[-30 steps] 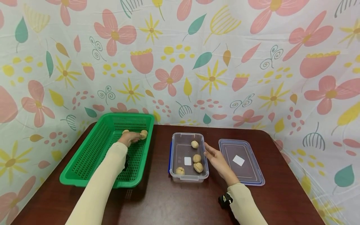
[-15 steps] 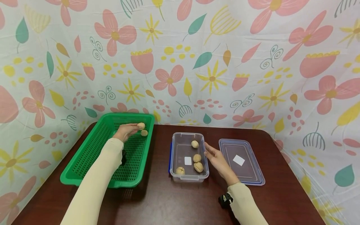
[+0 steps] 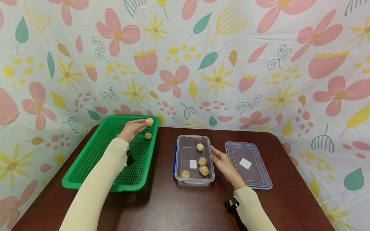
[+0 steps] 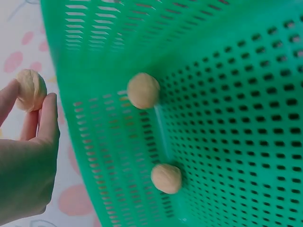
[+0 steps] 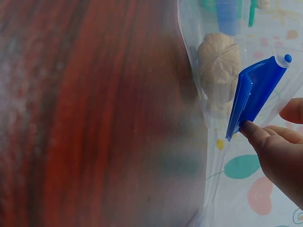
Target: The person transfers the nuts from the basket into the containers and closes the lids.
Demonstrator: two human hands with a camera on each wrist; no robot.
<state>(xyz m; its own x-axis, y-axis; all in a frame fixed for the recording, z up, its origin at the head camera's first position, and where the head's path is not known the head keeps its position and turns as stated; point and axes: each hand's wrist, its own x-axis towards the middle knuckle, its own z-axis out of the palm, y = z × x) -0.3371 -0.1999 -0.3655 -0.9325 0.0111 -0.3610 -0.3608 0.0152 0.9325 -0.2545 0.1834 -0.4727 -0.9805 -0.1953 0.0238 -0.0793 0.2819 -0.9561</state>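
My left hand (image 3: 131, 129) pinches a walnut (image 3: 149, 121) between thumb and fingertips, up over the far right part of the green basket (image 3: 66, 183). Below it, one loose walnut (image 3: 148, 135) shows in the basket; the left wrist view reveals two, an upper walnut (image 4: 143, 90) and a lower walnut (image 4: 166, 178). My right hand (image 3: 226, 166) rests its extended fingers against the right side of a clear plastic container (image 3: 195, 182). In the right wrist view its fingertips touch the container's blue latch flap (image 5: 258, 90). Several walnuts (image 3: 203, 170) lie inside the container.
A clear lid (image 3: 251, 175) with a blue edge and a white label lies right of the container. All stand on a dark reddish-brown table (image 3: 162, 205). A flower-patterned cloth (image 3: 185, 64) hangs behind the table.
My left hand has lifted a walnut from the basket and moved it up, then right toward the basket's rim. The right hand and container stay in place.
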